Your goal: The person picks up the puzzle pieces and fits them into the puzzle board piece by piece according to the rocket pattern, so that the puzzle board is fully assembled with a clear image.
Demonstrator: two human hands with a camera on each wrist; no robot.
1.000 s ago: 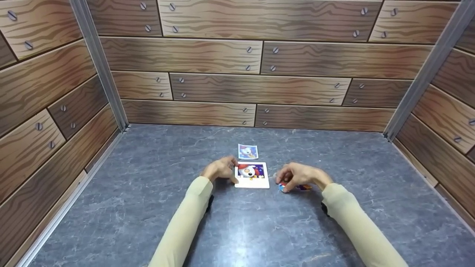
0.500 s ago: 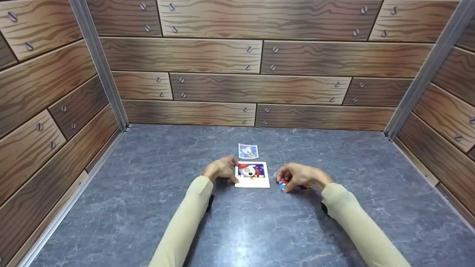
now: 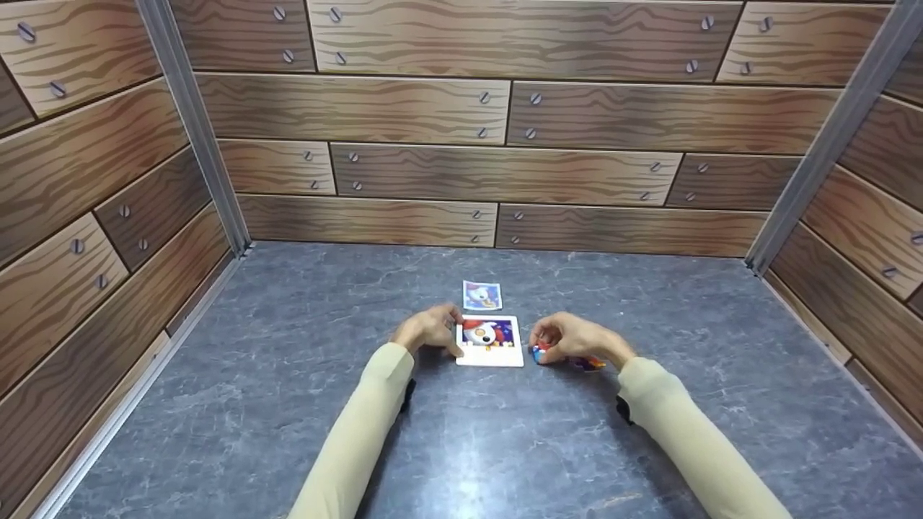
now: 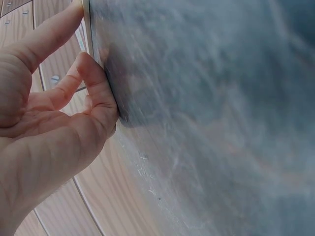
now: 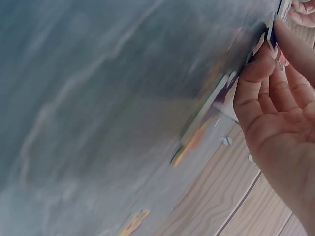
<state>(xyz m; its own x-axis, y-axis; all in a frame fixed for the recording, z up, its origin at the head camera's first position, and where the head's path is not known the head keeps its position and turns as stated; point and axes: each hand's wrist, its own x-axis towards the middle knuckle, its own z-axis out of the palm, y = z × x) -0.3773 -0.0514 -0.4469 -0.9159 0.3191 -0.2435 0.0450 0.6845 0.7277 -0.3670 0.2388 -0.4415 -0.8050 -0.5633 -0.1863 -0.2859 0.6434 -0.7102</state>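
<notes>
A white-bordered puzzle board (image 3: 492,357) lies on the table, its back part filled with a picture of a white and red cartoon character and its front part blank. My left hand (image 3: 430,329) holds the board's left side, fingers at the back corner and thumb near the front. In the left wrist view the thumb is bent by the board's thin edge. Just right of the board, my right hand (image 3: 570,337) pinches a blue and red jigsaw piece (image 3: 538,352) between thumb and fingers. The right wrist view shows the jigsaw piece (image 5: 270,35) edge-on at the fingertips.
Behind the board lies a small picture card (image 3: 482,296) with a similar character. More purple and orange jigsaw pieces (image 3: 590,364) lie on the table under and beside my right hand. Wood-patterned walls (image 3: 418,173) enclose the grey marbled tabletop (image 3: 346,288).
My right hand has shifted a little left, closer to the board, with the blue and red jigsaw piece. The left hand and the board stay where they were.
</notes>
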